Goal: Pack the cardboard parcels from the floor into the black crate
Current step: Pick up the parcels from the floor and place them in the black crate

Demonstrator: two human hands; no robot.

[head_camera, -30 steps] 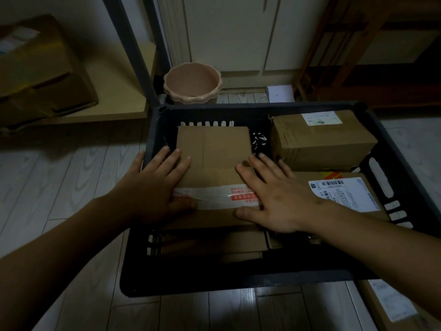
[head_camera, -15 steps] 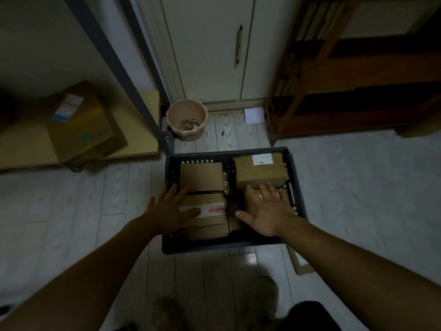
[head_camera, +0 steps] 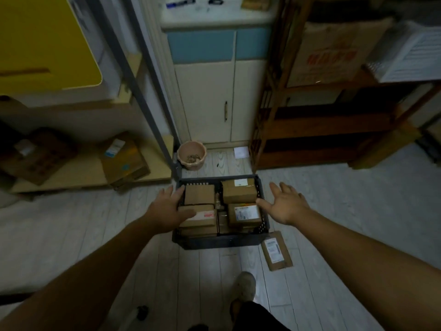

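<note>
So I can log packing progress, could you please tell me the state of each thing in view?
black crate: on the floor, filled with parcels.
flat parcel: lying label-up on the floor by the crate's near right corner, not yet packed.
left grip: fingers straight, over the crate's left edge, holding nothing.
right grip: fingers spread, by the crate's right side, holding nothing.
cupboard door: closed.
pink pot: upright.

Both spread hands, left hand (head_camera: 167, 209) and right hand (head_camera: 285, 206), seemingly hover above the parcel-filled black crate (head_camera: 219, 242).
</note>
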